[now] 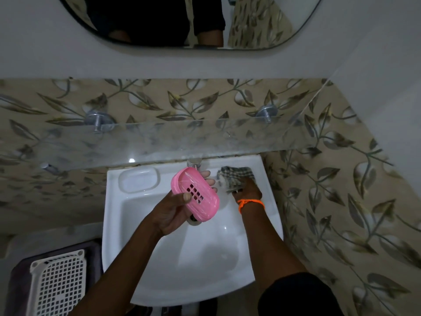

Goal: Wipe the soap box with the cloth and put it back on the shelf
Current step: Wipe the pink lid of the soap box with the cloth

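My left hand [173,213] holds a pink soap box [196,197] over the white sink [159,258], thumb on its slotted top and fingers behind it. The box shows pale streaks on its surface. My right hand [248,190], with an orange thread on its wrist, grips a checked green-and-white cloth [237,176] on the sink's back right corner. The box and the cloth are apart. A glass shelf [159,142] on metal brackets runs along the wall just above the sink.
A tap [194,164] sits under the shelf edge behind the box. A moulded soap recess [139,180] lies at the sink's back left. A white lattice basket [57,286] stands on the floor at lower left. A mirror [182,21] hangs above.
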